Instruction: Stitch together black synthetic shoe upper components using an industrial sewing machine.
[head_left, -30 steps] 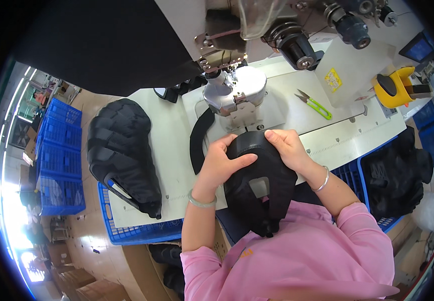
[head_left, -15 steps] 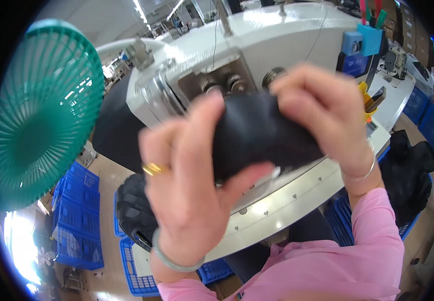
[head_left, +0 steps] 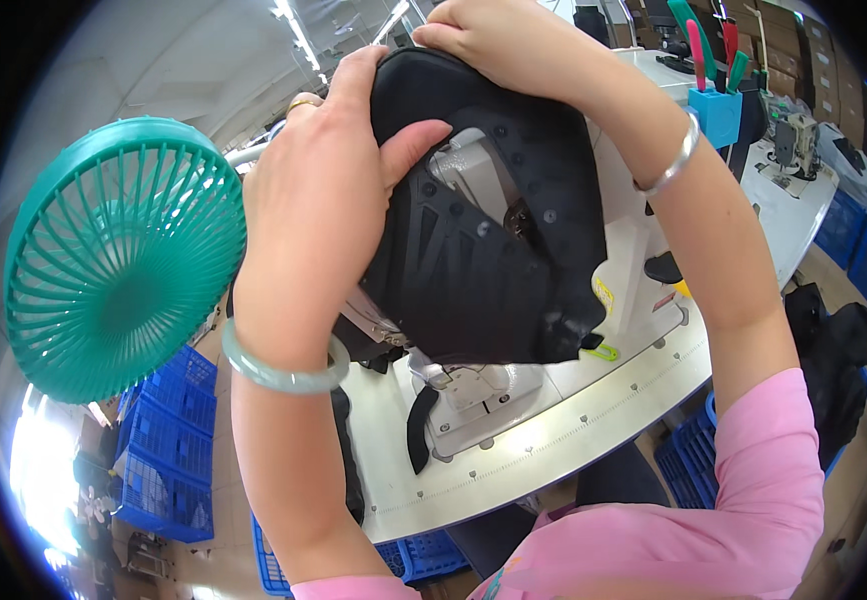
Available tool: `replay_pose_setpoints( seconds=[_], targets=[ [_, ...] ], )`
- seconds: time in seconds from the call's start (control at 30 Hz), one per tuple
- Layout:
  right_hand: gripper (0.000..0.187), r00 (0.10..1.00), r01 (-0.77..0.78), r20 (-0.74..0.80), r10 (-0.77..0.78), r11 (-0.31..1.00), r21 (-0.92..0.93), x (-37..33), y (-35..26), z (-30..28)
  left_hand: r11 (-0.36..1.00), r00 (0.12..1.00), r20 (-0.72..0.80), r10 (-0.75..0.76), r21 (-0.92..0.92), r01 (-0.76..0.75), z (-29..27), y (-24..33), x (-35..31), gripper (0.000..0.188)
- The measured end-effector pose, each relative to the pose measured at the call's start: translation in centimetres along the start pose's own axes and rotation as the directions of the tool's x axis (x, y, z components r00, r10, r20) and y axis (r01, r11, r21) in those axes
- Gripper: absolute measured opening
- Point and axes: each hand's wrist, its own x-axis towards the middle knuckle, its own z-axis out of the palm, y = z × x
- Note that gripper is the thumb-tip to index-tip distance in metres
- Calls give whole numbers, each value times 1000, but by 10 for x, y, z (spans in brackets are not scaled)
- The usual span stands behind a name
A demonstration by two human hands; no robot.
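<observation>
A black shoe upper (head_left: 493,300), with rows of small eyelets and a gap down its middle, is held up in front of the white sewing machine (head_left: 498,395). My left hand (head_left: 318,190) grips its upper left edge, thumb over the near face and fingers behind. At the top edge, my right hand (head_left: 488,40) is closed on the upper from the far side, its fingertips partly hidden. Part of the machine's head shows through the gap. A curved black strip (head_left: 420,430) lies on the machine's table (head_left: 543,430).
A green fan (head_left: 123,260) stands close at the left, above stacked blue crates (head_left: 168,450). Further right are a light-blue tool holder (head_left: 715,117) and a pile of black pieces (head_left: 833,340). A yellow-green tool (head_left: 603,350) lies beside the machine.
Both hands have risen and moved away from me with the black upper. It was folded and blurred before; now it is spread out, showing its eyelets and gap.
</observation>
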Motion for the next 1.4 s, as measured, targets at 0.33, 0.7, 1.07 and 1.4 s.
replay_pose_setpoints(
  seconds=[0.33, 0.7, 1.07, 1.4],
  targets=[
    [32, 987, -53, 147, 72, 990, -129, 8, 1, -6, 995, 1000, -6, 29, 99, -28, 8, 4, -6, 70],
    [33, 975, -148, 170, 146, 989, -4, 2, -31, -31, 985, 999, -32, 16, 175, -10, -12, 18, -16, 79],
    [23, 859, -510, 369, 355, 522, 684, -164, -120, -26, -189, 801, 559, -214, -828, 527, -19, 58, -180, 61],
    [37, 547, -638, 717, 432, -338, 691, -243, -140, 64, -493, 722, 680, -130, -676, 547, 56, 38, -261, 35]
  ],
)
